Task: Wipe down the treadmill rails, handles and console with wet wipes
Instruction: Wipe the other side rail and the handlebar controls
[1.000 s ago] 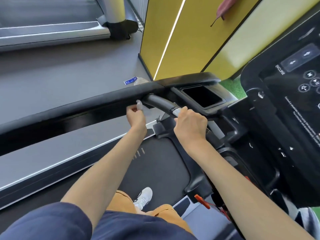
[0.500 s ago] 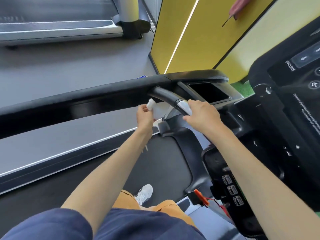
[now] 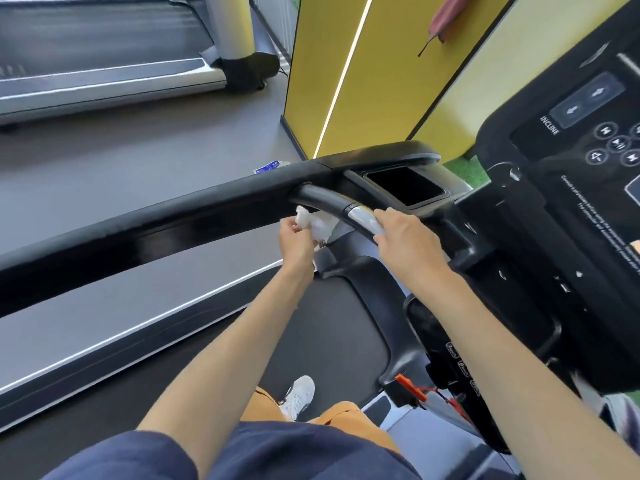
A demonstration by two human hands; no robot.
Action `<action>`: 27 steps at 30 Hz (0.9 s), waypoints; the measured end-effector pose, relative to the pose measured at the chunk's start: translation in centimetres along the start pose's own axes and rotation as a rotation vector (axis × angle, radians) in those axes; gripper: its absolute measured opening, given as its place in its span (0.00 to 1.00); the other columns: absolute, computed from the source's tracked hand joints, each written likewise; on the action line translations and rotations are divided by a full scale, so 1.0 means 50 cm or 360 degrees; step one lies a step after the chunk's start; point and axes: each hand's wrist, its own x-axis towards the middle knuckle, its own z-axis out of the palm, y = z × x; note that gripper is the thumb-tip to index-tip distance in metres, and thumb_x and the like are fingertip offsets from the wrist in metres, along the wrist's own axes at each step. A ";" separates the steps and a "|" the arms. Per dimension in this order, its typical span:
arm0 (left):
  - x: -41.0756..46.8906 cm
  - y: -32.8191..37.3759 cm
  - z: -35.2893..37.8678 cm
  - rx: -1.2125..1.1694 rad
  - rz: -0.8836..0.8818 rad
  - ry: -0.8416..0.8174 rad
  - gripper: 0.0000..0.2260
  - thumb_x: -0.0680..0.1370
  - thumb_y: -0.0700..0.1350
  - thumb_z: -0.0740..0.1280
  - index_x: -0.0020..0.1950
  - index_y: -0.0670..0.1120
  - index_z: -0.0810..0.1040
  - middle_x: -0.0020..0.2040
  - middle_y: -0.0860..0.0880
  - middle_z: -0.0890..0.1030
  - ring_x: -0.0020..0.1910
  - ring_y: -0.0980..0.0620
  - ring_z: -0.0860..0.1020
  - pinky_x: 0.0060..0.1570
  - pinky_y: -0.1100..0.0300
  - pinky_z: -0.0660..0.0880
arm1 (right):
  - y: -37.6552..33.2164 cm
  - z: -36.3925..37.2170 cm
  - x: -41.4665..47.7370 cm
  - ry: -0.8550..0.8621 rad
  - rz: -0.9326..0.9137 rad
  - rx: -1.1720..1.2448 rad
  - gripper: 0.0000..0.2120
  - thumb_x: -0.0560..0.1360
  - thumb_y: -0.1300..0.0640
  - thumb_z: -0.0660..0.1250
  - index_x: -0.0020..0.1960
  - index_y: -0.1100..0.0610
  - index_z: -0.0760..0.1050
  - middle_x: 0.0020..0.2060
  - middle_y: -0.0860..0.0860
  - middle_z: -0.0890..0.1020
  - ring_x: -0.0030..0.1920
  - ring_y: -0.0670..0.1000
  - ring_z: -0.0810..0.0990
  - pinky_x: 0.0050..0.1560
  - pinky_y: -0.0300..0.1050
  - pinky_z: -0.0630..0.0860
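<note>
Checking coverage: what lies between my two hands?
Head view: a crumpled white wet wipe in the left hand, then the curved black handle bar that the right hand holds.

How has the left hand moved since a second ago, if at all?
Yes. The left hand dropped away from the side rail and shifted right, holding the wipe beneath the handle.

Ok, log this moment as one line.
left hand: pinches wet wipe beside handle | right hand: grips handle's silver section | console: untouched
</note>
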 end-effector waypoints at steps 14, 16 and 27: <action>-0.189 -0.025 0.072 0.0614 0.0276 -0.0461 0.06 0.77 0.36 0.53 0.44 0.44 0.67 0.36 0.51 0.71 0.36 0.62 0.69 0.37 0.58 0.66 | 0.009 -0.007 -0.128 0.0521 0.0618 0.0191 0.19 0.74 0.72 0.58 0.63 0.65 0.74 0.56 0.60 0.80 0.57 0.62 0.76 0.62 0.51 0.66; -0.210 -0.032 0.065 0.0719 0.0360 -0.0611 0.04 0.79 0.38 0.54 0.46 0.42 0.67 0.35 0.52 0.71 0.34 0.56 0.68 0.35 0.57 0.64 | 0.005 -0.002 -0.142 0.0569 0.0689 0.0195 0.19 0.72 0.73 0.59 0.62 0.66 0.75 0.53 0.61 0.81 0.55 0.63 0.77 0.65 0.52 0.64; -0.183 0.060 0.037 0.0595 0.0727 -0.1161 0.07 0.79 0.37 0.59 0.45 0.49 0.69 0.36 0.52 0.77 0.37 0.53 0.74 0.38 0.55 0.74 | -0.001 0.022 -0.165 0.0659 0.1048 0.0068 0.18 0.76 0.66 0.60 0.65 0.65 0.73 0.64 0.62 0.75 0.69 0.61 0.68 0.73 0.57 0.55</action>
